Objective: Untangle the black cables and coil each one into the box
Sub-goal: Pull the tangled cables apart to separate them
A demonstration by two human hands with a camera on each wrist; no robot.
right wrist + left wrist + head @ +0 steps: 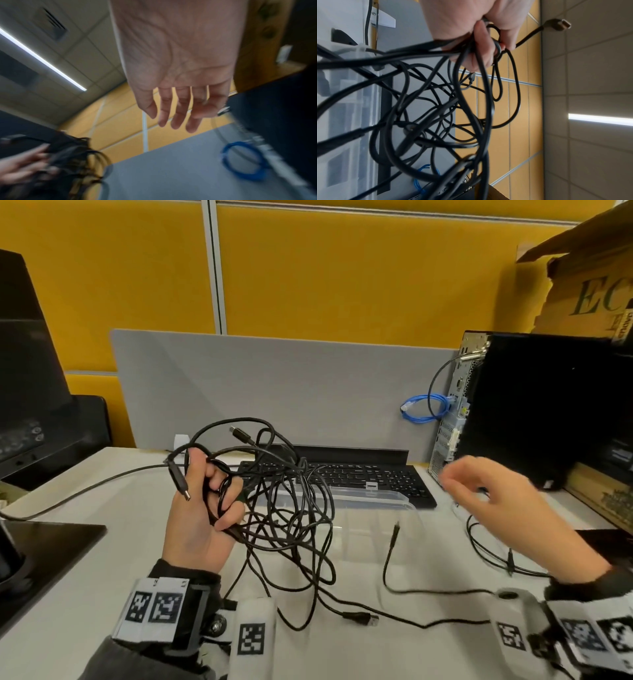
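Black cables (291, 508) hang as one knotted bundle from the left hand (198, 515), whose fingers (481, 44) curl round several strands at once, so the grip sits at the top of the tangle. One plug (180, 482) sticks out above that fist; another connector (239, 434) rides on a loop higher up. From the grip the loops fall down and to the right, over the near-left part of the clear plastic box (376, 501), which stands on the desk (85, 491) just in front of the keyboard (359, 477). Loose tails trail on toward the desk's near edge, one ending in a USB plug (363, 618), and another free end (396, 525) rises over the box.

The right hand (493, 505) hovers well to the right of the bundle, near the computer tower (534, 405), fingers (178, 115) relaxed, slightly spread and holding nothing. It is blurred in both views that show it.

My judgement: the tangle lies to the free hand's left, with its long axis running down from the left fist, so that hand would reach leftward for a free end or a loop. Nothing seems coiled in the box yet.
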